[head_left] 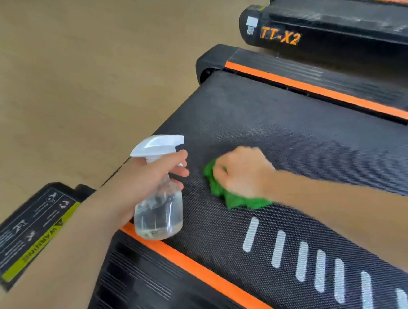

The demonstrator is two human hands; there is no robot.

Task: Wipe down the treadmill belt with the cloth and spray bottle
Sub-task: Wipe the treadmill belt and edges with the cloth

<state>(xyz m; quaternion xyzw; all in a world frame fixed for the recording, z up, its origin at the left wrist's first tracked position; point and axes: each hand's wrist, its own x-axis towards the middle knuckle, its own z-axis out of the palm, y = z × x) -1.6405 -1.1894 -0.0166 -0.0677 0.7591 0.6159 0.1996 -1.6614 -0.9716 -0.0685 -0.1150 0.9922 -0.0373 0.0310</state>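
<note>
Head view | left hand (148, 181) curled round clear spray bottle (157, 215) — held above belt edge | right hand (243, 173) bunched on green cloth (236, 200) — pressed onto treadmill belt (296, 151)

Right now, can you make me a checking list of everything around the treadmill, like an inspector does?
Surface: black textured treadmill belt with white dashes, orange stripes along both side rails.
Job's things: crumpled green cloth pressed flat on the belt; clear spray bottle with white trigger top, some clear liquid inside, held above the near rail, nozzle aimed toward the cloth.
Clutter: nothing seen.
Hands: left hand grips the bottle neck, a finger on the trigger; right hand bunches the cloth, blurred.
Cables: nothing seen.
Surroundings: tan wooden floor; yellow warning label; another treadmill marked TT-X2 beyond.
</note>
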